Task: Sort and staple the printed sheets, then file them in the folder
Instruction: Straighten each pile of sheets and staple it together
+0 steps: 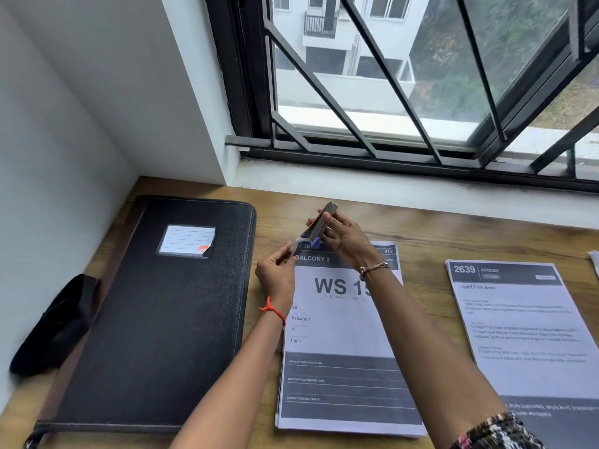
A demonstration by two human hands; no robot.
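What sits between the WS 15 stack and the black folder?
Nothing visible lies on the table between the WS 15 stack and the black folder. The folder's cover is closed, though, and the right hand holds the stapler at the stack's corner.

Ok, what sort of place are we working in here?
Likely a desk in a flat or small office: a wooden table against a barred window facing another building, with a folder, printed sheets and a stapler for paperwork.

On the table (431, 228), the folder (155, 319) lies left; the middle stack (340, 367) just right of it; the right stack (525, 335) beyond.
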